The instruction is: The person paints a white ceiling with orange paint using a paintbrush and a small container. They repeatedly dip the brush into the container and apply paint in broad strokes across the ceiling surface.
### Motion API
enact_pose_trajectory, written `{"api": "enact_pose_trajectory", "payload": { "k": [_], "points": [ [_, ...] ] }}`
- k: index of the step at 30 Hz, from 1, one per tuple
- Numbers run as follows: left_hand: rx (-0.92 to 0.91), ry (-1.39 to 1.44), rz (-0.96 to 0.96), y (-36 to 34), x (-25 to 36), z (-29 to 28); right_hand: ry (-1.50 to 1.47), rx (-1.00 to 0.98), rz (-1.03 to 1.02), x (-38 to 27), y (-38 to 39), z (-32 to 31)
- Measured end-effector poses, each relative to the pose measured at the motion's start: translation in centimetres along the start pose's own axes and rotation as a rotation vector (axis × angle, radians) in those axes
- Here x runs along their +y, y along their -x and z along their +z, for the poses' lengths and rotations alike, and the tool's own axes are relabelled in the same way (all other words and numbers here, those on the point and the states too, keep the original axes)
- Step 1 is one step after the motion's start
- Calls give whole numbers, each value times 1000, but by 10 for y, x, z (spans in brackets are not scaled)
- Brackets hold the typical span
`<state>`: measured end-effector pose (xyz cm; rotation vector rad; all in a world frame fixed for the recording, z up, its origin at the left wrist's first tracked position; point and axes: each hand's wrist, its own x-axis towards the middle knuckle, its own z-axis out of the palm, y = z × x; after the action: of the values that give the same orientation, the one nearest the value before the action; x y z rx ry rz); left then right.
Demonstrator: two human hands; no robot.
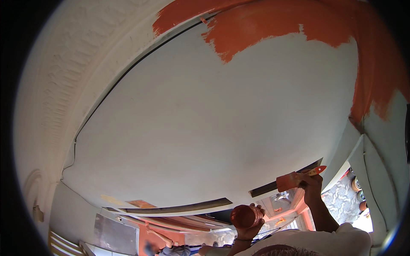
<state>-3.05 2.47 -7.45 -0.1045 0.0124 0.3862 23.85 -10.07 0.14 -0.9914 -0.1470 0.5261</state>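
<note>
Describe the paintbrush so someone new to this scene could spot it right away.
Start at the big pale ceiling filling the view, then drop to its lower right edge. There the right hand holds up a flat paintbrush; its orange-loaded bristles and thin pointed handle distinguish it from the round orange container in the left hand.

The person wore a white short-sleeved shirt (341, 239). Both forearms were bare. A thin dark band (241, 240) circled the left wrist, just below the fingers.
</note>
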Motion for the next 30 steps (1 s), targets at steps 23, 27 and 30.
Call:
{"api": "enact_pose_trajectory", "payload": {
  "k": [23, 27, 30],
  "points": [
    [5, -68, 104, 13, -2, 9, -365, -480, -947, -165, -54, 104],
    [6, -75, 114, 18, -5, 10, -400, -662, -1299, -227, -76, 174],
    [2, -93, 103, 18, -10, 16, -400, -691, -1315, -257, -77, 212]
  ]
}}
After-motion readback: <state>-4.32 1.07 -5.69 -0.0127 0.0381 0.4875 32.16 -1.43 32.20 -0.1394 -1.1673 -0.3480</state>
